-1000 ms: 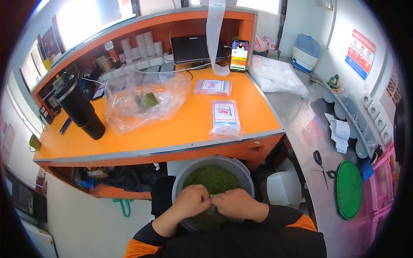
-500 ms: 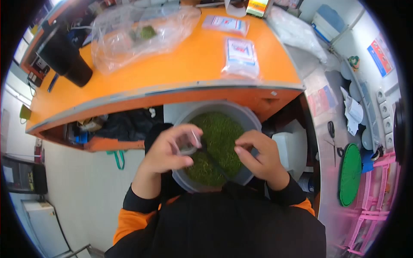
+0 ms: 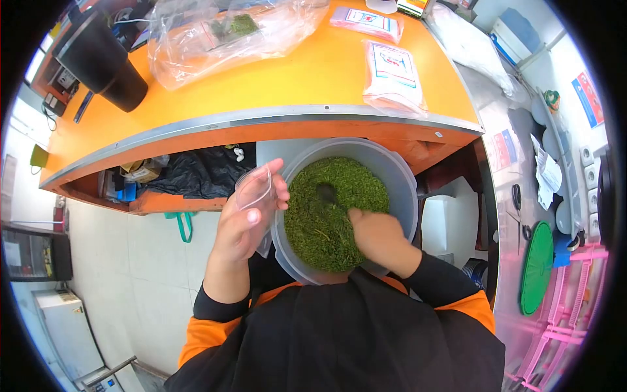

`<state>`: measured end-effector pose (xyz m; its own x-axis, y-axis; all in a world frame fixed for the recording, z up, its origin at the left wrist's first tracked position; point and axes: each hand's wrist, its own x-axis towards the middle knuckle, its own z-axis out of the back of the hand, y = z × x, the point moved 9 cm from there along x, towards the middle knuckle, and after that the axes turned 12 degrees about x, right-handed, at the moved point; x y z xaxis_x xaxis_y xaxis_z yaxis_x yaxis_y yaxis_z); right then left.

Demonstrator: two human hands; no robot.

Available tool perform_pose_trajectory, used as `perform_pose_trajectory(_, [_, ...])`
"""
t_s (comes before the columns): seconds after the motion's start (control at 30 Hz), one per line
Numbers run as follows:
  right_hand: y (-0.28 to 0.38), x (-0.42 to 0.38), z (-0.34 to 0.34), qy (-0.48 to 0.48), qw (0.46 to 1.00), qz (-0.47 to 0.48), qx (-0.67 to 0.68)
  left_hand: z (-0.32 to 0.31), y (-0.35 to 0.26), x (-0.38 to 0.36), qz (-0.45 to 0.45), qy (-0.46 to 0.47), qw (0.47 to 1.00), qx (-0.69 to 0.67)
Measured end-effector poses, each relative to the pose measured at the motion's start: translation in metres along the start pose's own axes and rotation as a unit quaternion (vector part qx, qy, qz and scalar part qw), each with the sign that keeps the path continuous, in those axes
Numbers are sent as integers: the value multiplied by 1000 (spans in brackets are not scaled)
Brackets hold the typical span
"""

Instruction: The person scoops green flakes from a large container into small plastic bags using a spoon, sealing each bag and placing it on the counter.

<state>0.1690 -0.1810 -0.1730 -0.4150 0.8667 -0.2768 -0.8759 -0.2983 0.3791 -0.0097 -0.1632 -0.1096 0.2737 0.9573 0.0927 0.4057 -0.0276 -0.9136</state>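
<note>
My left hand (image 3: 241, 219) is closed around a small clear plastic bag (image 3: 256, 191), beside the left rim of a tub. The bag's mouth faces up and looks spread. The translucent round plastic tub (image 3: 406, 189) holds chopped, dried green herb (image 3: 326, 238). Over the tub's right side, my right hand (image 3: 381, 238) is closed, fingers pointing down into the herb. It appears to grip the handle of a dark spoon (image 3: 326, 192), whose head lies partly sunk in the herb. Most of the handle is hidden by the hand and herb.
An orange desk (image 3: 281, 88) stands ahead, its metal edge close beyond the tub. On it are a black tumbler (image 3: 104, 65), a large clear bag (image 3: 189, 59) with a small herb packet (image 3: 243, 25), and two packs of printed bags (image 3: 395, 75). Right, a counter carries scissors (image 3: 516, 197) and a green disc (image 3: 535, 268).
My right hand has dropped into the tub and closed on the dark spoon. My left hand has shifted left with the clear bag, now held more upright. The view has turned slightly.
</note>
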Motion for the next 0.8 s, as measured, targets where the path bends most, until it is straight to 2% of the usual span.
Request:
perform_pose_trajectory(0.07, [-4, 1, 25, -95, 993, 23, -64, 2, 3, 0, -6, -2, 1000, 6])
perform_pose_trajectory(0.1, [-10, 3, 28, -104, 991, 11, -87, 2, 5, 0, -9, -3, 1000, 9])
perform_pose_trajectory(0.2, [-8, -9, 15, -35, 998, 24, -41, -7, 3, -1, -30, 23, 999, 28])
perform_pose_trajectory(0.3, [-1, -24, 11, -7, 995, 41, 91, -17, 3, -3, -10, 6, 996, 83])
perform_pose_trajectory(0.43, [-16, -29, 39, -64, 987, 10, 150, -34, 3, 1, 11, 36, 991, 128])
perform_pose_trajectory(0.47, [-20, -33, 51, -84, 984, 0, 159, -38, 0, 3, -28, 37, 985, 169])
perform_pose_trajectory(0.53, [-29, -43, 74, -120, 974, -17, 191, -47, -2, 6, -107, 39, 962, 247])
perform_pose_trajectory(0.57, [-34, -48, 84, -136, 967, -24, 213, -49, 2, 7, -110, 34, 955, 274])
perform_pose_trajectory(0.67, [-50, -64, 105, -179, 941, -43, 285, -55, 10, 14, -111, 60, 885, 447])
perform_pose_trajectory(0.8, [-48, -84, 137, -253, 918, -36, 304, -64, 24, 21, -61, 65, 838, 539])
